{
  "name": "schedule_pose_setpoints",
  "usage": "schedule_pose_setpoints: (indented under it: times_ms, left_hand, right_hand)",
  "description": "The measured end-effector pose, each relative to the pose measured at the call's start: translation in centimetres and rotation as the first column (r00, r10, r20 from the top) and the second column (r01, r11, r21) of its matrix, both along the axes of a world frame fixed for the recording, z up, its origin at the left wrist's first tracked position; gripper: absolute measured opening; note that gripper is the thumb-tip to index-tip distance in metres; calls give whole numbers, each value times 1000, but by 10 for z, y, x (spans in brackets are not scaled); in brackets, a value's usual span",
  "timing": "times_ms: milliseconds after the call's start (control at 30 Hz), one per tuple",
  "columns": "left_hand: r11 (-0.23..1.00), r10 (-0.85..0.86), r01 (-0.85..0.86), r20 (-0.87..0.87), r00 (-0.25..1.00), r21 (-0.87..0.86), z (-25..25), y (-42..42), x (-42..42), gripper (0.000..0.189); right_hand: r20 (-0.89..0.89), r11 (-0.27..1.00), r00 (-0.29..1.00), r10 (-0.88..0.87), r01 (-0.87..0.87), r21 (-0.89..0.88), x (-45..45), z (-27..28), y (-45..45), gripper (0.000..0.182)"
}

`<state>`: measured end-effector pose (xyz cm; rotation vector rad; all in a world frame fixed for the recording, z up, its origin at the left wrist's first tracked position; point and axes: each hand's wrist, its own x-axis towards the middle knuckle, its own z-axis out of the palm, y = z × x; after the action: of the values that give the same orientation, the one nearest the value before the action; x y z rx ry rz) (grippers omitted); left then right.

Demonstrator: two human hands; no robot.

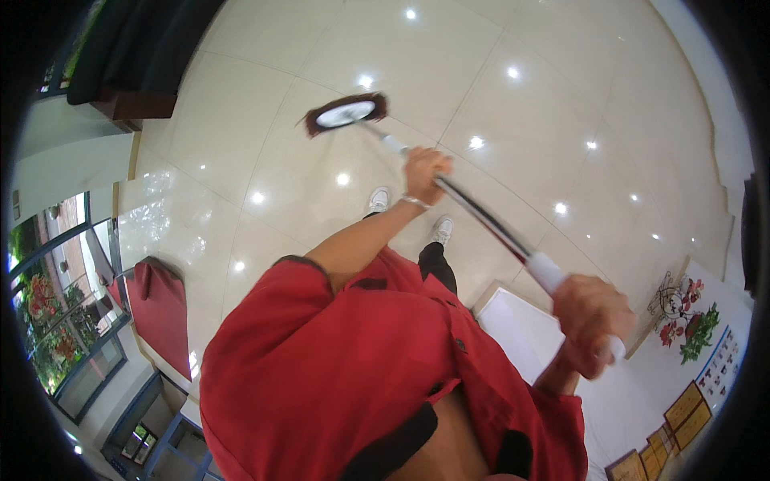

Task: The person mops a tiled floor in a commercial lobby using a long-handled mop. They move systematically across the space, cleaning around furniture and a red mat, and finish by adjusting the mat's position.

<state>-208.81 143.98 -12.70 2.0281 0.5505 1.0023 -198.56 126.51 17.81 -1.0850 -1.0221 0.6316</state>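
My left hand (426, 174) grips the metal pole (484, 213) of a spin mop partway down, just above a white collar. A bracelet circles that wrist. Around the white grip at the pole's upper end, my right hand (592, 324) is closed, slightly blurred. The pole slants from lower right to upper left. At its far end, the mop head (346, 114) has a white oval plate ringed by a dark reddish-brown fringe. It lies on the glossy tiled floor (289, 192), ahead and to the left of my white shoes (442, 229).
A red mat (159, 318) lies by the open glass door at left. A dark-covered piece of furniture (135, 54) stands at upper left. Close on my right is a white block-like surface (517, 330). A potted plant (701, 330) on a metal stand is at the right wall.
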Motion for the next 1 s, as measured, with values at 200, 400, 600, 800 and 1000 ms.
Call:
schedule_pose_setpoints:
  times_ms: [200, 400, 600, 800, 1000]
  left_hand:
    - [945, -319, 318, -7, 948, -76, 19, -77, 119, 16]
    - [947, -306, 288, -131, 943, -138, 40, -131, 92, 17]
    - [944, -327, 278, -395, 858, -178, 2, -116, 16, 21]
    - [849, -522, 523, -285, 804, -78, 31, -162, 61, 25]
    - [726, -687, 660, -234, 688, -192, 71, -191, 134, 15]
  right_hand:
    - [108, 892, 889, -446, 451, -34, 5, 24, -68, 37]
    - [-243, 906, 874, -421, 420, -57, 47, 40, -119, 31]
    - [-363, 943, 871, -331, 324, -81, 52, -23, -122, 27]
    - [-372, 820, 768, -521, 571, 29, 43, 22, -188, 25]
    - [-10, 809, 810, -587, 587, 38, 45, 67, -204, 32]
